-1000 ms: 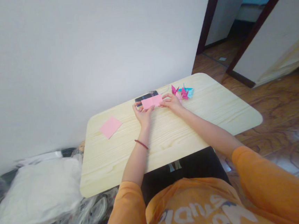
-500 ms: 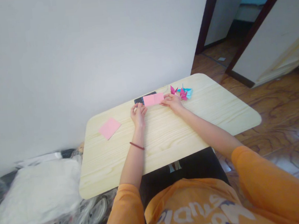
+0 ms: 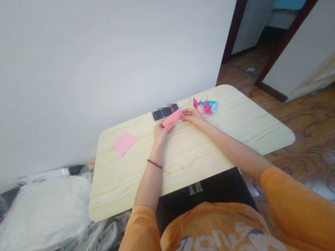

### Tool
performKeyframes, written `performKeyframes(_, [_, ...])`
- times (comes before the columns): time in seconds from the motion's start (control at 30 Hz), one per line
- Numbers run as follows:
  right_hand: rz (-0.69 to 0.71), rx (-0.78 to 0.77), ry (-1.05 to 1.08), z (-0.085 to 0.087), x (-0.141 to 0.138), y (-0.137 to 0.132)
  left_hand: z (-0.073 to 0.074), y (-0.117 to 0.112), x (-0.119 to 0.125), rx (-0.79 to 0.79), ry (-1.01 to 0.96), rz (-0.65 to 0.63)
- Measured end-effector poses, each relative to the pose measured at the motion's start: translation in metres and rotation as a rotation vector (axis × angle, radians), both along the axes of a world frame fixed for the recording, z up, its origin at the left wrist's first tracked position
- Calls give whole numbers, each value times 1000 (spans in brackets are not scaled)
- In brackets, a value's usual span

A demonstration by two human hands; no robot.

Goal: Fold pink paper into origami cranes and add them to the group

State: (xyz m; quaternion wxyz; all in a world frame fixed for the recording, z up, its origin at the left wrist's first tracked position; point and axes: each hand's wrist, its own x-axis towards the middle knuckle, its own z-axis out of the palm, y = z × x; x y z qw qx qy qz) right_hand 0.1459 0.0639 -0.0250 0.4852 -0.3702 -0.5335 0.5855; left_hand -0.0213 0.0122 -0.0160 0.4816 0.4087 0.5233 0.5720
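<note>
A folded pink paper strip (image 3: 172, 118) is held over the far middle of a light wooden table (image 3: 187, 155). My left hand (image 3: 160, 131) pinches its lower left end and my right hand (image 3: 194, 116) pinches its right end, so the strip slants up to the right. A dark phone (image 3: 164, 112) lies just behind the strip. Small folded paper figures in magenta (image 3: 206, 107) and light blue (image 3: 213, 105) sit right of my right hand. A flat pink paper square (image 3: 124, 142) lies alone at the table's left.
A white wall (image 3: 91, 62) rises right behind the table. White bags and clutter (image 3: 37, 219) fill the floor at the left. An open doorway (image 3: 268, 34) and wooden floor (image 3: 315, 108) lie to the right.
The pink strip lay flat and level before; now it is tilted, its left end lower. My left hand let go for a moment and now grips it again.
</note>
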Motion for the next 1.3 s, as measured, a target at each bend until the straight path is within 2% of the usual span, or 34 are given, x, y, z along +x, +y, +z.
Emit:
performKeyframes(0.03, [11,70,-65,1,-1,-3,-1,0,0,21,111,49])
performKeyframes(0.1, [-74,264,-208,5,-3,-10,0,-2,0,56,312,148])
performKeyframes(0.17, [-104,458,-337,8,-4,-17,3,-4,-1,87,432,222])
performKeyframes(0.27, [-47,617,-450,9,-6,-21,3,-5,-1,128,448,275])
performKeyframes(0.37, [-33,687,-487,6,-6,-19,-4,-1,-2,155,321,289])
performKeyframes(0.47, [-64,614,-433,3,-4,-16,-12,6,-3,192,118,259])
performKeyframes(0.53, [-62,537,-383,3,-2,-14,-15,8,-3,160,12,210])
performKeyframes(0.67, [-1,466,-318,2,0,-12,-14,8,-4,101,-81,107])
performKeyframes(0.83, [80,436,-319,0,2,-11,-10,5,-8,142,-4,58])
performKeyframes(1.03, [128,435,-334,-4,6,-4,-9,5,-12,297,167,20])
performKeyframes(1.3, [189,371,-331,-4,11,1,-8,5,-13,365,228,-22])
